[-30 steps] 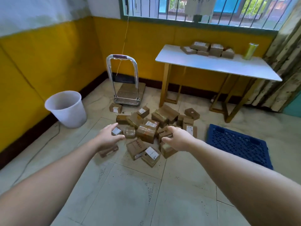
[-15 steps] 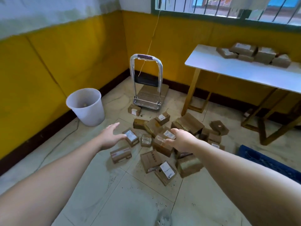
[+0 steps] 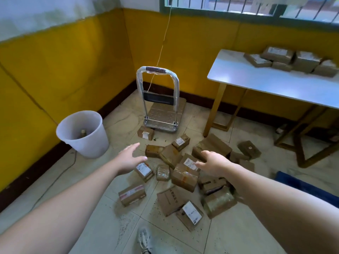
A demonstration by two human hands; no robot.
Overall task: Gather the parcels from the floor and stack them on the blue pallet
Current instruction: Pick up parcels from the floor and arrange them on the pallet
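1. The left hand hangs wide, fingers straight and spread, holding nothing. The right hand is empty too, its fingers loosely stretched toward the pile.
2. Just below the left hand's fingers lies a small labelled parcel, set askew to the tile lines. It is the nearest thing to that hand.
3. The right hand's fingertips hover at a white-labelled parcel, which leans on a bigger taped parcel. I cannot tell whether they touch it.
4. The other parcels lie scattered on the floor, between the two forearms and beyond them. None looks gathered yet, so I judge this to be the first reach.
5. The blue pallet lies at the right, partly hidden behind the right forearm. The right hand is the nearer one to it, so any parcel picked up must travel rightward.
6. Farther out stand a white bucket by the left wall, a folding trolley in the corner, and the surface carrying a further batch of parcels.
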